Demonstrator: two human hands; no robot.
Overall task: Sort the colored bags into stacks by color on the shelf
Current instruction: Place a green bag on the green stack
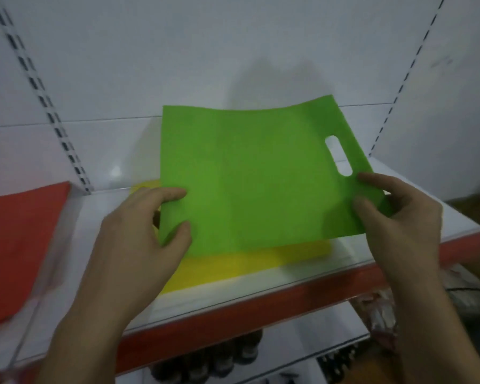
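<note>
Green bag (249, 173): pinched at both side edges by left hand (150, 228) and right hand (396, 217), held above yellow bag (249, 264) on shelf (233, 295). Red bag (19, 236) lies apart, left. Sorting appears incomplete.

Green bag (249, 176) pinched by left hand (139, 234) and right hand (399, 220) above yellow bag (247, 264) on shelf (261, 297); red bag (17, 239) at left.
</note>
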